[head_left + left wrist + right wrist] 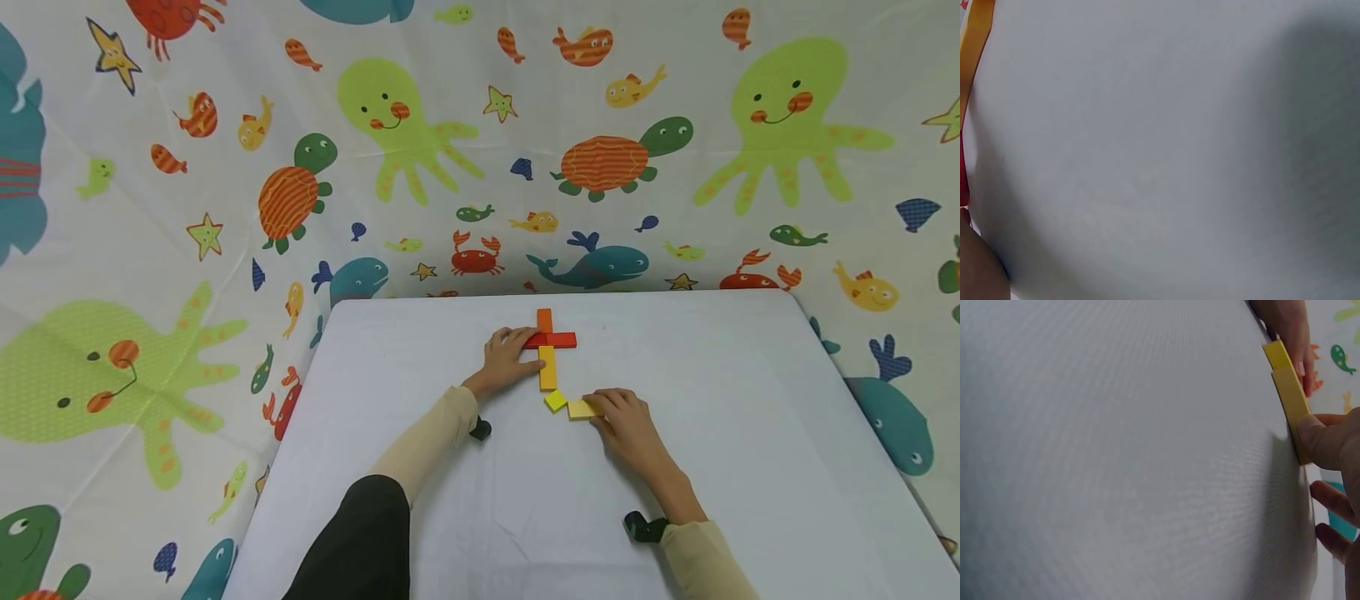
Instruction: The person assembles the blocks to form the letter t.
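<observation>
Several wooden blocks lie in a line on the table. At the far end is an orange block point(544, 320), then a red-orange block point(562, 340) beside a red block point(535, 341). A long amber block point(548, 368) comes below them, followed by a small bright yellow block point(556, 401) set at an angle. My left hand point(504, 363) rests at the left of the line, fingertips at the red block and thumb at the amber one. With thumb and finger, my right hand point(626, 423) pinches a pale yellow block point(1292, 409) beside the bright yellow one.
A white cloth covers the table point(735, 433). Behind and around it hangs a curtain point(480, 125) printed with sea animals. A black wrist device point(645, 527) juts from the right wrist, and another black device point(482, 429) from the left.
</observation>
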`<state>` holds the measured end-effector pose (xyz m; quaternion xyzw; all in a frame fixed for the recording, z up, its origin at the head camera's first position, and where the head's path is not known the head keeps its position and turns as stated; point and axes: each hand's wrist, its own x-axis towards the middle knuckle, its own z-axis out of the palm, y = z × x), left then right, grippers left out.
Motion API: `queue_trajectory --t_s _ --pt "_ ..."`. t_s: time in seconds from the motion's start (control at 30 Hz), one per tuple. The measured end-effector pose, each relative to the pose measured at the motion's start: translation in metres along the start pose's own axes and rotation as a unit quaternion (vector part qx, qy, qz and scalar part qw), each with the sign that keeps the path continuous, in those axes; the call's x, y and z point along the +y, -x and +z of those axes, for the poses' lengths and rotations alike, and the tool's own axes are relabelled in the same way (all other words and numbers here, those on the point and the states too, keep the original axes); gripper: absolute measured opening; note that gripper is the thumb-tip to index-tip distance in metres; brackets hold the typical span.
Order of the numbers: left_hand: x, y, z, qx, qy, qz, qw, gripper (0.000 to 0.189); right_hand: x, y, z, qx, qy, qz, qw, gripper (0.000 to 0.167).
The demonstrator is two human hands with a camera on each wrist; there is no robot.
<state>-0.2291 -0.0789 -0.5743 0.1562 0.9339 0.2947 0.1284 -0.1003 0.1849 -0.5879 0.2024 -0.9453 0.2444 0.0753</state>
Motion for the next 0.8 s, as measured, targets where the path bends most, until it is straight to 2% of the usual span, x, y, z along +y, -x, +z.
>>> queue_trajectory --t_s 0.27,0.4,0.63,0.73,0.8 --pt "0.000 -0.002 -0.001 -0.004 0.008 0.003 1.0000 0.075 0.000 -0.002 -0.002 -0.020 -0.007 0.025 0.9995 0.045" --pt "-0.002 -0.006 -0.005 -0.005 0.028 0.003 0.9996 0.077 0.002 -0.006 -0.005 -0.028 -0.032 0.039 0.9983 0.048" --pt "-0.013 -0.004 -0.011 0.001 0.059 -0.015 0.9981 0.075 0.013 -0.007 -0.014 -0.046 -0.074 0.031 0.9957 0.042" --pt "-0.016 0.001 -0.017 0.001 0.037 -0.013 0.9992 0.073 0.022 -0.001 -0.026 -0.064 -0.064 0.028 0.9955 0.040" --pt "-0.016 0.007 -0.024 0.004 0.004 -0.009 0.9999 0.071 0.029 0.005 -0.037 -0.075 -0.059 0.024 0.9952 0.040"
